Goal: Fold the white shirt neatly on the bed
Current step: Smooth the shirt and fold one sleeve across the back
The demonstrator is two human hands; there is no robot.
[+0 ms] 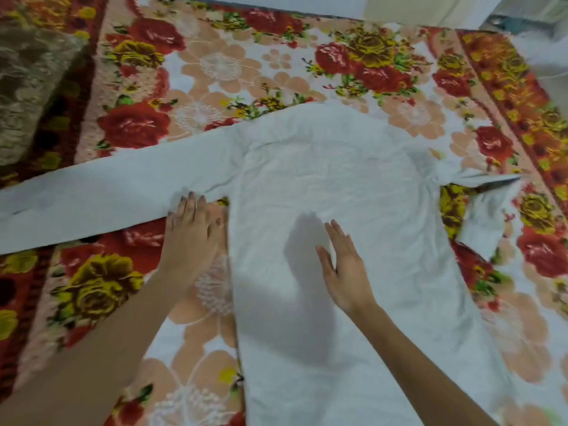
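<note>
The white shirt (332,186) lies spread flat on the bed (215,66), which is covered by a flowered blanket. One long sleeve stretches straight out to the left. The other sleeve, on the right, is bent and crumpled. My left hand (192,232) rests palm down at the left armpit, fingertips on the sleeve's lower edge, fingers apart. My right hand (344,265) hovers flat over the middle of the shirt body, fingers extended, casting a shadow on the cloth. Neither hand grips any cloth.
A brownish patterned pillow (27,87) lies at the far left of the bed. The blanket's red and orange border (516,96) runs along the right side. A pale wall and floor show beyond the bed's far edge.
</note>
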